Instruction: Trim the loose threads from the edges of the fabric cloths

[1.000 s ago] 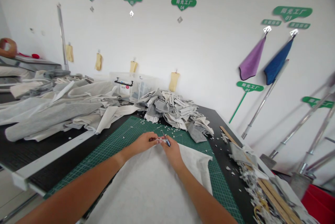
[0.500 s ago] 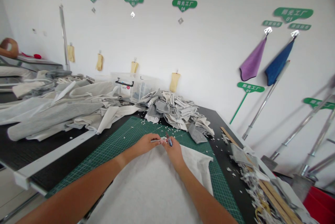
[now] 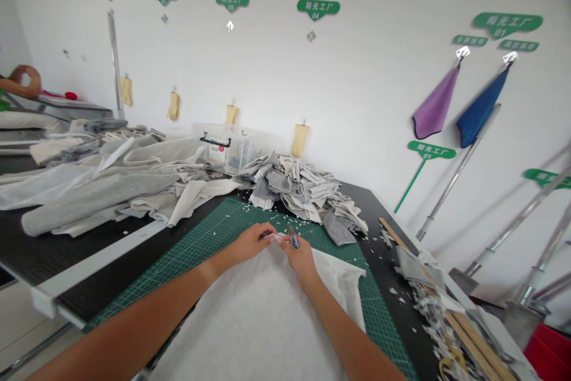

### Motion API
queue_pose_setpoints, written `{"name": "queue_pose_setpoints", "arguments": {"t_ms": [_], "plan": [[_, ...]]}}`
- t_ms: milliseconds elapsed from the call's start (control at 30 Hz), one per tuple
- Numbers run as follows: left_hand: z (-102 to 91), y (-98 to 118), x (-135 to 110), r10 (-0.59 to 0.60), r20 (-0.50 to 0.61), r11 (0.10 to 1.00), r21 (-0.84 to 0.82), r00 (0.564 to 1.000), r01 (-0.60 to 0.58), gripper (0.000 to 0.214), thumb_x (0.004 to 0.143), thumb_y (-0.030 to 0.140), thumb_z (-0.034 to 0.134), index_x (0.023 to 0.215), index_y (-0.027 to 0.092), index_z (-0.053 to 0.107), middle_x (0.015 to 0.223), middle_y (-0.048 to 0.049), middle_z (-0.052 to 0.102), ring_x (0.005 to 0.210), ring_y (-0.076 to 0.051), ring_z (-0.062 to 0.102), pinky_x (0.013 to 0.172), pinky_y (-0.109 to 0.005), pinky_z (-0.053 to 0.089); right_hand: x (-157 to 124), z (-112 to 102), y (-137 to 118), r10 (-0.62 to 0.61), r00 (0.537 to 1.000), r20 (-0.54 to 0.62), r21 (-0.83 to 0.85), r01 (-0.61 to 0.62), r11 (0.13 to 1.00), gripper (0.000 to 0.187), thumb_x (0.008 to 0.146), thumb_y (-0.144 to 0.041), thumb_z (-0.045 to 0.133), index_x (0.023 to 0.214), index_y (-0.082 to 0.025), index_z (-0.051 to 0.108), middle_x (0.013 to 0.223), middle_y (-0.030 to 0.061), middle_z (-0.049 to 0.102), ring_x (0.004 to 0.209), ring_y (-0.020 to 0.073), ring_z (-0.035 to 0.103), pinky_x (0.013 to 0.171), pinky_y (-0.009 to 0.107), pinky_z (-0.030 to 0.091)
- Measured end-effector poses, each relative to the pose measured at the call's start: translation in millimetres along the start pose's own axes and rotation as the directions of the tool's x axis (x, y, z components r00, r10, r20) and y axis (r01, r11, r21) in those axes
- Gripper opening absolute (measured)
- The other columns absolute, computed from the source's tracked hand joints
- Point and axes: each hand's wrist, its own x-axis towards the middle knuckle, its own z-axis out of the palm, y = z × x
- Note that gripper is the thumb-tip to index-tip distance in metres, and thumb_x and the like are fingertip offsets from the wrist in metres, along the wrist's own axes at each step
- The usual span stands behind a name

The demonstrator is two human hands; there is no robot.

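Observation:
A white cloth sheet (image 3: 267, 315) lies spread over the green cutting mat (image 3: 200, 244). My left hand (image 3: 252, 241) pinches the far edge of the sheet, fingers closed on it. My right hand (image 3: 301, 256) is closed round a small pair of scissors (image 3: 292, 237) with blue handles, the blades touching the same edge right beside the left fingertips. Both forearms reach in from the bottom of the view.
A heap of cut grey and white cloth pieces (image 3: 303, 191) lies beyond the mat. Long folded fabric (image 3: 102, 185) covers the left of the black table. Wooden sticks (image 3: 446, 309) and scraps line the right edge. A clear plastic box (image 3: 227, 146) stands by the wall.
The hands stay at the cloth's far edge; the scissors have tilted slightly. The view has shifted a little to the left and down.

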Motion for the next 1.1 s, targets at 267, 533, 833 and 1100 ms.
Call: {"name": "queue_pose_setpoints", "arguments": {"t_ms": [267,533,833,1100], "plan": [[2.6,6,-1,-0.005,0.059,1.0,-0.009,0.998,0.006,0.035,0.092,0.048,0.056,0.094,0.017,0.072,0.085,-0.0031,0.068,0.077,-0.016,0.057,0.068,-0.025,0.039,1,-1,4,-0.069,0.998,0.011,-0.06,0.07,0.996,0.04,0.077,-0.056,0.068,0.077,-0.016,0.063,0.065,-0.0013,0.052,0.061,0.0121,0.042,0.053,0.022,0.032],[2.0,1,0,-0.041,0.073,0.983,-0.177,0.997,0.053,0.038,0.093,0.048,0.054,0.101,0.015,0.07,0.096,-0.0051,0.071,0.091,-0.019,0.062,0.078,-0.026,0.044,3,-1,4,0.011,1.0,-0.018,-0.02,-0.011,1.0,0.042,0.08,-0.052,0.066,0.096,-0.014,0.072,0.063,-0.0018,0.053,0.056,0.0105,0.039,0.052,0.021,0.03],[3.4,3,-1,-0.025,0.018,0.999,-0.025,1.0,0.025,0.036,0.091,0.05,0.058,0.095,0.017,0.073,0.085,-0.0026,0.068,0.076,-0.015,0.055,0.067,-0.024,0.038,-1,-1,-2,-0.042,0.999,0.031,-0.024,0.043,0.999,0.039,0.08,-0.052,0.066,0.089,-0.016,0.072,0.069,0.0003,0.06,0.057,0.0109,0.041,0.053,0.022,0.032],[2.8,0,-1,-0.036,0.022,0.987,-0.155,0.999,0.039,0.032,0.094,0.043,0.053,0.099,0.017,0.07,0.094,-0.0048,0.071,0.088,-0.018,0.062,0.078,-0.026,0.044,-3,-2,-8,-0.088,0.994,0.064,-0.049,0.091,0.995,0.036,0.085,-0.051,0.06,0.088,-0.016,0.071,0.069,-0.0001,0.058,0.057,0.011,0.041,0.053,0.022,0.032]]}}
